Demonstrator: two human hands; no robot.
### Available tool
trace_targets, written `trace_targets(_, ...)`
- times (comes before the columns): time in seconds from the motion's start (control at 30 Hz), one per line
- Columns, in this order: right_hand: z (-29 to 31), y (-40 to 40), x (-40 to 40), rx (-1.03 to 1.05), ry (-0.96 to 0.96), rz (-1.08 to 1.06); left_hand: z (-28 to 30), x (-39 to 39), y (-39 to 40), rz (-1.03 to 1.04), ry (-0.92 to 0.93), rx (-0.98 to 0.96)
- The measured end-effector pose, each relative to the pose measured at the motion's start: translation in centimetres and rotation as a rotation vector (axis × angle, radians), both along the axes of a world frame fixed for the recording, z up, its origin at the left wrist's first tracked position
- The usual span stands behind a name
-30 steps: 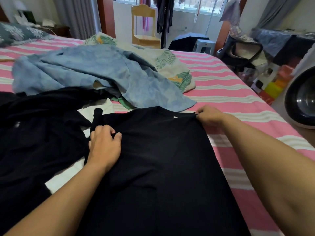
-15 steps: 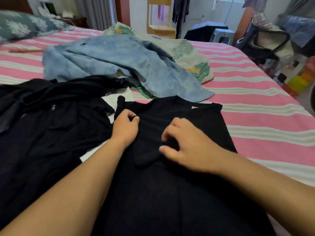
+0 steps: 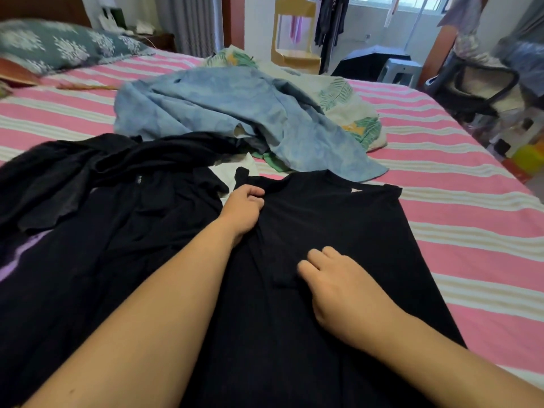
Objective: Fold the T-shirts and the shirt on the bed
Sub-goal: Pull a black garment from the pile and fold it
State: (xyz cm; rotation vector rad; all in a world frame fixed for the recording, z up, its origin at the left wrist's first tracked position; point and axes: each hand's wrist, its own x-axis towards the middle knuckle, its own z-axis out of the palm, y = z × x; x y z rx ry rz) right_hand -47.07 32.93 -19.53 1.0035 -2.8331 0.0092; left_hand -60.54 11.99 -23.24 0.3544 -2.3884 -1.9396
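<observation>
Your left hand (image 3: 245, 207) grips a bunch of fabric near the left shoulder of the black T-shirt (image 3: 338, 225), fingers curled into the cloth. Your right hand (image 3: 341, 287) rests on the middle of the same T-shirt, nearer to you, its fingers bent against a small raised fold; you cannot tell whether it pinches that fold or only presses on it. The black T-shirt lies flat on the bed (image 3: 441, 201), collar at the far end, its right side folded in to a straight edge over the pink and white stripes.

To the left, a heap of other black garments (image 3: 103, 195) lies crumpled, touching the T-shirt, with a bit of white cloth (image 3: 226, 175) showing between them. Farther away, the blue shirt (image 3: 235, 113) is spread loosely, one corner reaching just beside the T-shirt's collar. Behind it lies a leaf-print garment (image 3: 353, 119). A patterned pillow (image 3: 59, 45) sits at the far left of the bed.
</observation>
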Motion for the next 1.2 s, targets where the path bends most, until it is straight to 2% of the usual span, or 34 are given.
trace_targets(0.1,0.3,-1.1,-0.4,-0.005,-0.132,0.045,-0.6,-0.2,-0.1,-0.011,0.018,0.055)
trace_targets(0.27,-0.6,-5.2,-0.4,0.106,-0.001,-0.064,-0.7,-0.2,0.0,-0.027,0.05,0.058)
trace_targets(0.33,-0.3,-5.9,-0.2,0.036,0.044,-0.135,0.2,0.3,0.2,-0.033,0.009,0.009)
trace_targets(0.37,0.3,-5.6,-0.1,-0.084,0.033,-0.182,1.4,0.2,0.4,-0.035,-0.003,-0.043)
trace_targets(0.43,2.6,-3.6,-0.3,-0.497,-0.059,-0.385,4.9,-0.9,1.6,-0.002,0.053,-0.113)
trace_targets(0.5,4.1,-0.1,-0.9,-0.882,-0.304,-0.622,9.4,-2.6,4.3,0.006,0.172,-0.03)
trace_targets(0.6,4.5,5.5,-1.8,-1.252,-0.393,-0.801,13.1,-3.3,10.8,-0.176,0.203,0.219)
trace_targets(0.63,4.4,7.3,-1.9,-1.332,-0.432,-0.864,12.7,-3.5,12.9,-0.24,0.183,0.192)
trace_targets(0.67,4.1,8.9,-1.8,-1.375,-0.496,-0.93,11.6,-3.5,14.6,-0.302,0.156,0.069)
trace_targets(0.8,2.1,13.0,-0.8,-1.408,-0.785,-1.041,4.6,-2.1,17.0,-0.555,0.119,-0.689)
trace_targets(0.9,0.8,13.7,-0.9,-1.474,-0.825,-1.031,1.1,-1.4,17.3,-0.706,0.086,-1.091)
trace_targets(1.0,0.3,13.8,-1.3,-1.455,-0.799,-1.068,2.2,-1.7,17.9,-0.748,0.003,-1.257)
trace_targets(1.07,-0.2,14.1,-1.3,-1.482,-0.818,-1.053,4.1,-2.1,19.2,-0.697,0.036,-1.331)
trace_targets(1.13,-0.7,14.4,-1.0,-1.501,-0.836,-1.024,5.2,-2.9,20.8,-0.619,0.144,-1.328)
trace_targets(1.2,-1.0,14.4,-0.9,-1.487,-0.808,-1.007,5.1,-3.6,22.0,-0.598,0.163,-1.268)
